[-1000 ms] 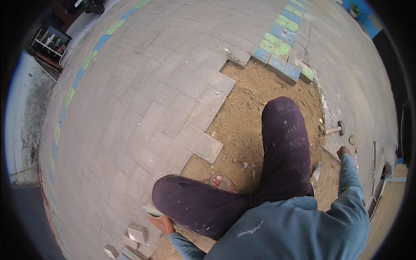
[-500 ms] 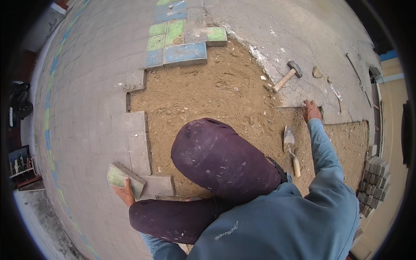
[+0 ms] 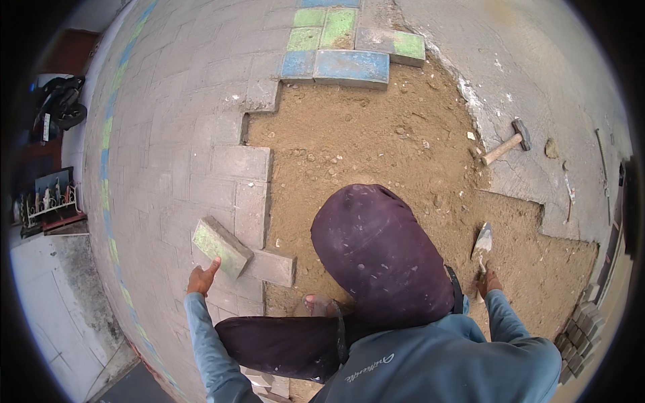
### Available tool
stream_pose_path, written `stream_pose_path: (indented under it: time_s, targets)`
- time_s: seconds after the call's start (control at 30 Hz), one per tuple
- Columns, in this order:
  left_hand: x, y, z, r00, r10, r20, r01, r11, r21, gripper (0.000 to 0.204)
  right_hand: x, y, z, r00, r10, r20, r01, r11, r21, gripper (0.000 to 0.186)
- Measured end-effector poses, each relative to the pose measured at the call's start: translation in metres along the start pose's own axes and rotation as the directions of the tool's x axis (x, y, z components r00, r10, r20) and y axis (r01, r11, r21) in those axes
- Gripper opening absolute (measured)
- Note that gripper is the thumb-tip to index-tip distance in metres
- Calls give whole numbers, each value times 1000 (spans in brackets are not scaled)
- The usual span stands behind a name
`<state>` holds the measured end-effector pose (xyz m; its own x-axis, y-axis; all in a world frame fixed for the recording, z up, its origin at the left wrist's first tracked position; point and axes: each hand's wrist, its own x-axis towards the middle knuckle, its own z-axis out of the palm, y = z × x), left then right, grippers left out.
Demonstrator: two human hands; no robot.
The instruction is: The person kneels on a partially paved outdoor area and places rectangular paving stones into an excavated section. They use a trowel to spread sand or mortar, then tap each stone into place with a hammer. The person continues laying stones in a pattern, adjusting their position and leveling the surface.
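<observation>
At the left, a concrete paving block (image 3: 222, 247) with a worn green face rests at an angle on the laid pavers. My left hand (image 3: 201, 277) is at its lower left corner, fingers apart, one fingertip touching or almost touching the edge. On the right, my right hand (image 3: 488, 282) is closed around the handle of a pointed trowel (image 3: 482, 240), whose blade lies over the sand. Most of the handle is hidden by the fingers. Between the hands, the bare sand bed (image 3: 349, 141) borders the stepped edge of the pavers.
A hammer (image 3: 508, 142) with a wooden handle lies on the cracked concrete slab (image 3: 537, 74), near a stone (image 3: 551, 148) and a thin rod (image 3: 603, 168). Blue and green pavers (image 3: 351, 66) edge the sand at the far side. Small blocks (image 3: 583, 332) are stacked at right.
My right hand has come back from the slab's edge and taken hold of the trowel. My left hand has loosened from the green-faced block, which stays on the pavers. The view has shifted.
</observation>
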<state>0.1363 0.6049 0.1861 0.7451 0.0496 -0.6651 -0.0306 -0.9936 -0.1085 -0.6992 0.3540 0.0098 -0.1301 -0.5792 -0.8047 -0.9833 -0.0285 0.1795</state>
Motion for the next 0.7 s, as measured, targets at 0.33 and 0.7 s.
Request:
stream_pose_path:
  time_s: [0.33,0.7]
  targets:
    - [6,38,140,882,-274,-383,131,924,-360,131,-19,-108,-122,909,-381,-172,400,673,622,22]
    - [-72,30,93,907,-210,-365,-249,430,-868,86,-35,-450,-218,246,-967,-64,965,239,104,51]
